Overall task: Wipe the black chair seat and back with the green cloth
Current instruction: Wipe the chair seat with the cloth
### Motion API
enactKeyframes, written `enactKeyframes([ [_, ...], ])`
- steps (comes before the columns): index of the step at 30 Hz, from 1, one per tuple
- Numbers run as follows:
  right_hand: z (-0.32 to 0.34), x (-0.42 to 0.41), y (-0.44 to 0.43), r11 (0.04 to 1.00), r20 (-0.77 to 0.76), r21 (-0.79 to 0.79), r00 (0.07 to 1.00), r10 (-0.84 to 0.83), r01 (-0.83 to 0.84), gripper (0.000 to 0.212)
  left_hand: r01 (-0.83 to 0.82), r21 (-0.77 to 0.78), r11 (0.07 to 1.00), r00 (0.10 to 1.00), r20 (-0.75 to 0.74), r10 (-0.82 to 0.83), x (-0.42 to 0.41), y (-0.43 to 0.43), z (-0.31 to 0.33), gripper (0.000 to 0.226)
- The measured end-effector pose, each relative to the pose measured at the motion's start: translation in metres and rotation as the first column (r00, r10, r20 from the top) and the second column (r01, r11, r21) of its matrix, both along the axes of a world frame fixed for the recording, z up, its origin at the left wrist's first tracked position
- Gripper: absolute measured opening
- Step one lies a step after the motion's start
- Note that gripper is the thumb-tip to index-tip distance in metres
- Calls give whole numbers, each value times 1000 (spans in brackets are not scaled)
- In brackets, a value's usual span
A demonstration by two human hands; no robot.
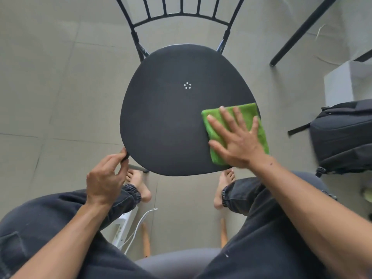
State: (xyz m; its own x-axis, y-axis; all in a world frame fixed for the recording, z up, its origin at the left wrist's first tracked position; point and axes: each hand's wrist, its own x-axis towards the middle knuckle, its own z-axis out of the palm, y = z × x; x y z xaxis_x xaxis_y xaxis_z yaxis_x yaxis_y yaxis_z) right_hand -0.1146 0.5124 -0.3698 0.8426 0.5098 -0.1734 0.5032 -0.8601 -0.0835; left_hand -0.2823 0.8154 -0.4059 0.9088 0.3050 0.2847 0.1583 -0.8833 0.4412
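The black chair seat fills the middle of the view, with a small ring of pale dots near its centre. Its black barred back rises at the top. A folded green cloth lies flat on the seat's right front part. My right hand presses down on the cloth with fingers spread. My left hand grips the seat's near left edge, thumb on top and fingers curled under.
A black backpack stands on the grey tiled floor at the right, with a white box behind it and a black table leg above. A white power strip and cable lie by my knees.
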Motion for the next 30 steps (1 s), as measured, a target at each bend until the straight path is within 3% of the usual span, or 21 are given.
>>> enactKeyframes([
  [2, 0, 5, 14, 980, -37, 6, 979, -199, 199, 63, -9, 0, 1000, 1000, -1, 9, -1, 0, -1, 18],
  [4, -2, -17, 37, 969, -30, 52, 970, -240, 241, 61, -12, -12, 1000, 1000, 1, 12, -3, 1, -2, 18],
  [7, -7, -38, 27, 994, 34, 37, 994, 106, -107, 62, -5, 0, 1000, 1000, 7, 5, -3, 2, -1, 19],
  [9, -3, -11, 4, 977, 31, 7, 977, 212, -212, 62, 5, 5, 1000, 1000, 8, -5, -2, 1, 0, 20],
  [12, 1, 39, -1, 995, -36, 20, 995, -94, 94, 59, 0, 1, 1000, 1000, 14, 0, -1, 0, -1, 20],
  [14, 1, 49, 14, 950, -75, 35, 949, -307, 310, 56, -3, 0, 1000, 1000, 19, 3, -1, 0, -1, 19],
  [16, 1, 38, 35, 939, -61, 45, 939, -338, 341, 58, -9, 4, 1000, 1000, 19, 9, -2, -1, -1, 19],
  [17, -2, 25, 45, 960, -45, 53, 961, -271, 274, 59, -12, 2, 1000, 1000, 18, 12, -3, 0, -1, 19],
  [19, -8, -7, 56, 998, 10, 61, 1000, 14, -14, 63, -14, -15, 1000, 1000, 15, 15, -3, 0, 0, 21],
  [21, -9, -11, 52, 965, 40, 47, 966, 255, -257, 62, -6, -19, 1000, 1000, 12, 7, -3, 0, 1, 23],
  [22, -8, 5, 47, 957, 44, 49, 958, 283, -285, 62, -2, -16, 1000, 1000, 12, 2, -3, -1, 2, 23],
  [23, -8, 27, 40, 969, 51, 46, 969, 240, -242, 62, 4, -14, 1000, 1000, 12, -4, -3, -1, 3, 22],
  [25, -3, 77, 32, 999, -17, 32, 1000, -4, 4, 59, 15, -15, 1000, 1000, 6, -15, -2, -1, 3, 22],
  [27, 1, 109, 36, 967, -109, 23, 962, -249, 252, 59, 6, -12, 1000, 1000, -9, -6, -2, -1, 3, 22],
  [29, 3, 103, 54, 957, -109, 4, 951, -288, 290, 61, -3, -17, 1000, 1000, -19, 3, -3, -1, 4, 23],
  [30, 2, 88, 65, 974, -99, -3, 969, -226, 227, 62, 0, -19, 1000, 1000, -19, -1, -4, -1, 4, 24],
])
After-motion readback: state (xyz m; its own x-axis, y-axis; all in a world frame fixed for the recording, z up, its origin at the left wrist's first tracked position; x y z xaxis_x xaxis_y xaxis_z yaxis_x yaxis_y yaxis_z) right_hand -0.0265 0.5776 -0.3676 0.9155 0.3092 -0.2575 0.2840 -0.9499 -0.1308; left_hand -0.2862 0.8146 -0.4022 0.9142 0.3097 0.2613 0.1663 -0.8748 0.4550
